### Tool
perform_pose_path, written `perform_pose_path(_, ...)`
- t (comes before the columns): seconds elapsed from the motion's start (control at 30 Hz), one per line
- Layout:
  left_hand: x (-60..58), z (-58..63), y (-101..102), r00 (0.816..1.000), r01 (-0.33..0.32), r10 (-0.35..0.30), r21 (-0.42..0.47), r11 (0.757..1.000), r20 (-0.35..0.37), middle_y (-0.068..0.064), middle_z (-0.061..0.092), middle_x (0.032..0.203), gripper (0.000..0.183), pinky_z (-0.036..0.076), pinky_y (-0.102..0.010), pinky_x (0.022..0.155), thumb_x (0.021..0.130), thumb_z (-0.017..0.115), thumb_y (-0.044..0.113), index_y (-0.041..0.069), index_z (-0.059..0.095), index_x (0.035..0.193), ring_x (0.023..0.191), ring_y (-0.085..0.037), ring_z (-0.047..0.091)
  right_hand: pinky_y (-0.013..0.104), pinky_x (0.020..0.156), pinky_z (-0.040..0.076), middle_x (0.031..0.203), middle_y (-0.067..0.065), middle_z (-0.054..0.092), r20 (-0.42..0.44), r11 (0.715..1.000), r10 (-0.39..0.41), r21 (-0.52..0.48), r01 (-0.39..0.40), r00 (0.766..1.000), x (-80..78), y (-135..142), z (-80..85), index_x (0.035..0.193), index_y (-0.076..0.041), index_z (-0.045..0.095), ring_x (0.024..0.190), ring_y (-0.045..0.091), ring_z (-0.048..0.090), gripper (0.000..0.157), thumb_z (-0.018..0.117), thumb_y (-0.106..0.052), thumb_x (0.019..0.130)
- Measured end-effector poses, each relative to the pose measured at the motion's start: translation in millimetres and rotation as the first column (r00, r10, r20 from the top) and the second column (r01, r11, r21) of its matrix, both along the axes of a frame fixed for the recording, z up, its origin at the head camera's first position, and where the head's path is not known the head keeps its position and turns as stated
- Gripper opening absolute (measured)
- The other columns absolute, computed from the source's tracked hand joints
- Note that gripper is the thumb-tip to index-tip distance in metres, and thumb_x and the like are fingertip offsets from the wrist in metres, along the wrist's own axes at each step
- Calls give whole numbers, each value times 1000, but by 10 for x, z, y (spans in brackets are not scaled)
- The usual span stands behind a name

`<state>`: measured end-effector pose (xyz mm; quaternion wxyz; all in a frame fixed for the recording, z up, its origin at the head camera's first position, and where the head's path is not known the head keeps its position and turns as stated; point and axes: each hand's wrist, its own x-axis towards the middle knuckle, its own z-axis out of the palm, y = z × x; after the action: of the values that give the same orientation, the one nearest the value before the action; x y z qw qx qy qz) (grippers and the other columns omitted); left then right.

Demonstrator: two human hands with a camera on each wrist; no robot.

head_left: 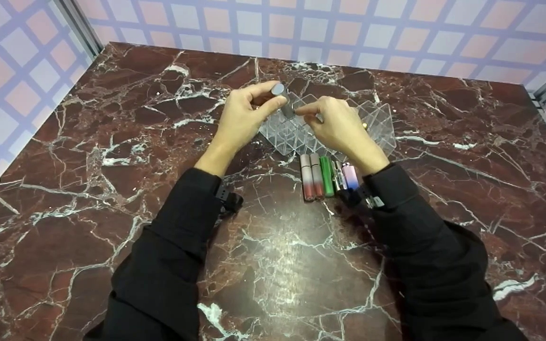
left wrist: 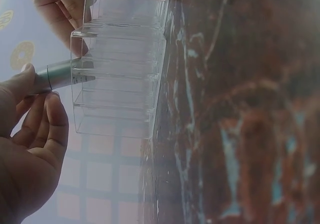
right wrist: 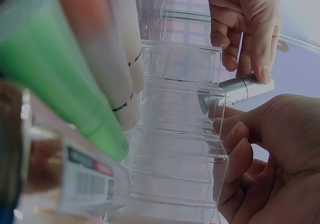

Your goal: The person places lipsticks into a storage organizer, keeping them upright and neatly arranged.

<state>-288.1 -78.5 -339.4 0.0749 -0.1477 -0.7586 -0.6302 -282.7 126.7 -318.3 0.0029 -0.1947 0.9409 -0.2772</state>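
A grey lipstick tube (head_left: 287, 110) is tilted at the near left part of a clear acrylic organizer (head_left: 383, 130). My left hand (head_left: 237, 113) pinches its upper end between thumb and fingers. In the left wrist view the lower end of the tube (left wrist: 62, 74) overlaps the organizer's top edge. My right hand (head_left: 341, 124) is above the organizer, its index fingertip right at the tube's lower part. The right wrist view shows the other fingers of this hand (right wrist: 280, 149) loosely bent beside the organizer's upper edge.
In front of the organizer lie two grey-and-red tubes (head_left: 311, 176), a green tube (head_left: 326, 176), a shiny metallic tube (head_left: 338, 176) and a pink-and-blue one (head_left: 350, 176), close to the right wrist. A checked wall (head_left: 311, 28) stands behind the marbled table (head_left: 135, 199).
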Motion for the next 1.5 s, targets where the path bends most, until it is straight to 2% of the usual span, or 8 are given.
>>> perform_pose_path(0.2,16,6,2,1000,-8,8,-30,1000,-7,-5,73,104,44,44,-24,59,92,75,25,10,66,132,72,-14,56,40,80,54,118,12,70,-35,1000,2,13,-1,999,2,-3,-10,124,-14,73,99,25,65,30,59,-5,99)
perform_pose_path(0.4,34,33,36,999,-18,14,-118,993,-39,-4,70,109,46,50,-24,68,95,73,26,9,63,137,87,-16,63,40,82,54,117,13,71,-48,1000,-2,-2,2,999,12,4,-12,122,-12,73,97,26,66,28,60,-5,98)
perform_pose_path(0.67,39,33,77,999,-29,23,-142,989,-48,-3,71,121,46,54,-25,71,94,73,25,7,63,136,89,-18,68,27,58,45,119,9,73,-58,999,-36,-21,35,998,17,4,-11,119,-10,74,62,17,56,25,62,-6,98)
perform_pose_path(0.9,28,32,90,998,-38,31,-136,990,-55,-3,73,114,40,56,-26,77,94,74,24,6,67,129,89,-19,69,30,68,52,119,10,72,-58,999,-38,-25,36,998,10,3,-14,119,-9,74,76,21,67,24,63,-7,97)
perform_pose_path(1.0,21,30,88,998,-39,31,-153,987,-58,-2,73,112,39,55,-25,75,94,74,25,8,67,128,85,-14,67,26,60,48,119,10,72,-65,999,-35,-13,34,997,10,-4,-16,119,-8,74,67,17,62,24,63,-7,98)
perform_pose_path(1.13,17,28,81,998,-36,28,-169,985,-49,0,73,114,40,53,-26,70,94,73,27,9,67,129,83,-16,65,24,54,43,118,10,73,-77,1000,-27,-3,27,997,14,-10,-17,119,-8,74,60,14,55,24,62,-7,98)
perform_pose_path(1.37,9,23,94,998,-37,28,-180,983,-52,1,73,105,38,50,-25,69,94,73,28,11,69,128,85,-16,64,28,61,47,117,11,73,-124,1000,-8,-13,7,992,22,-1,-25,118,-6,75,68,21,65,24,62,-5,97)
perform_pose_path(1.5,1,11,118,999,-32,27,-183,983,-28,3,72,101,37,49,-25,65,93,73,29,13,70,126,84,-17,62,25,57,45,117,11,73,-118,1000,-15,-14,13,993,22,3,-26,118,-6,75,65,19,62,24,62,-6,97)
